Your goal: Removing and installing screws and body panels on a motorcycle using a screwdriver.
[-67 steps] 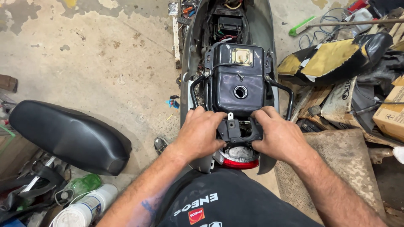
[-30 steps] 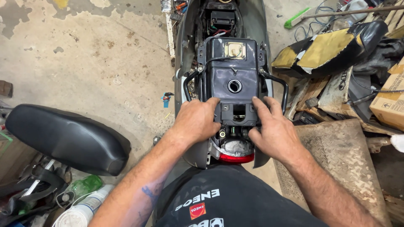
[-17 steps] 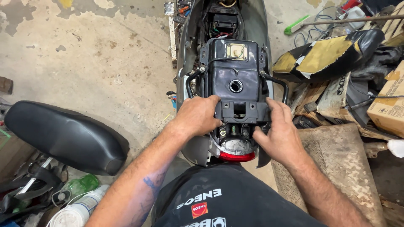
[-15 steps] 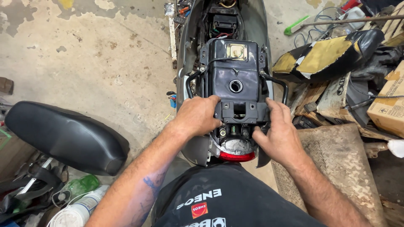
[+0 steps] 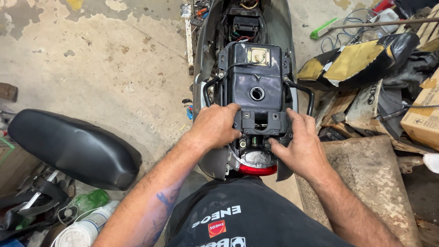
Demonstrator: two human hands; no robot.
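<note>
Near the bottom middle of the view, both hands rest on the tail end of a grey scooter (image 5: 206,68) with its seat taken off. The left hand (image 5: 216,126) is curled over the left edge of a small black plastic bracket (image 5: 261,122) at the rear of the frame, fingers closed on it. The right hand (image 5: 299,145) grips the right edge of the same bracket, thumb tucked underneath toward the exposed round lamp housing (image 5: 255,158). Just below that sits the red tail-light lens (image 5: 257,170), touching the housing.

Farther along the scooter, right behind the bracket, lies the black fuel tank (image 5: 254,75) with a round open filler hole (image 5: 257,93) and a yellowish square plate (image 5: 258,56) at its far end. Black tubular grab rails (image 5: 311,93) curve along both sides of the tank, close to the knuckles. Wiring and a dark box show at the far end of the open body.

Left on the stained concrete floor (image 5: 100,55) lies a detached black scooter seat (image 5: 73,148), with a green bottle (image 5: 89,201) and a white canister (image 5: 82,226) near it. Right of the scooter sit a torn seat with yellow foam showing (image 5: 352,57), a cardboard box (image 5: 423,116) and a worn metal tread plate (image 5: 361,183), all apart from the hands.
</note>
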